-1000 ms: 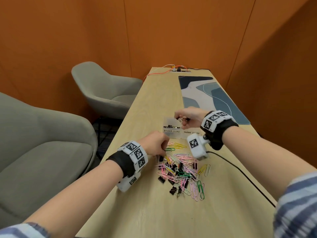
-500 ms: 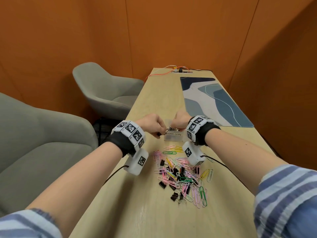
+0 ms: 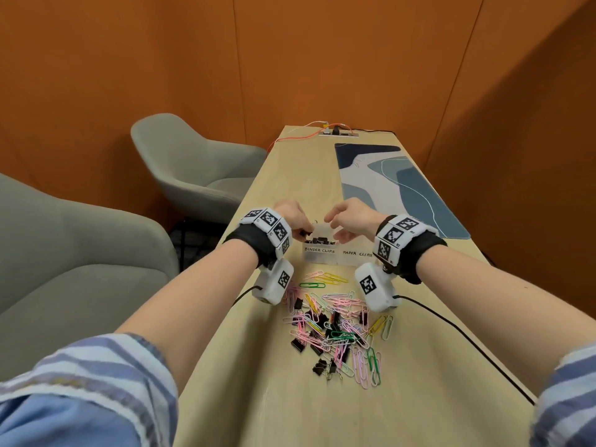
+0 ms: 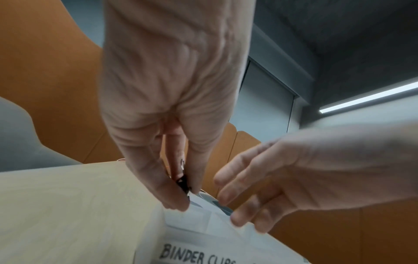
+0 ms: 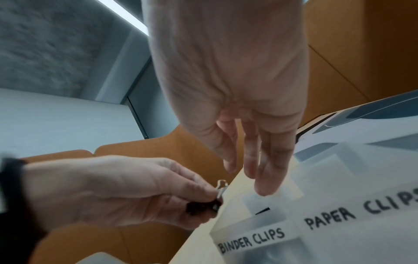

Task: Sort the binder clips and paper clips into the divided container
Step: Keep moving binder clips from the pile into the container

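Note:
The translucent divided container [image 3: 338, 257] stands beyond the pile, its left half labelled BINDER CLIPS and its right half PAPER CLIPS. Black binder clips lie in the left half [image 3: 319, 241]. My left hand [image 3: 305, 231] pinches a black binder clip [image 3: 308, 232] just above the container's left rim; the same clip [image 4: 182, 182] [image 5: 203, 203] shows between thumb and fingers in both wrist views. My right hand [image 3: 337, 232] hovers over the container with straight, relaxed fingers [image 5: 269, 171] and holds nothing. A mixed pile of coloured paper clips and black binder clips [image 3: 335, 324] lies nearer to me.
A blue patterned desk mat [image 3: 393, 188] covers the far right of the wooden table [image 3: 290, 408]. Two grey armchairs [image 3: 200, 169] stand off the left edge. A black cable [image 3: 458, 333] runs along the right side, and orange wires [image 3: 309, 132] lie at the far end.
My left hand has come up from the pile to the container's left rim with a binder clip. My right hand's fingers have opened above the container.

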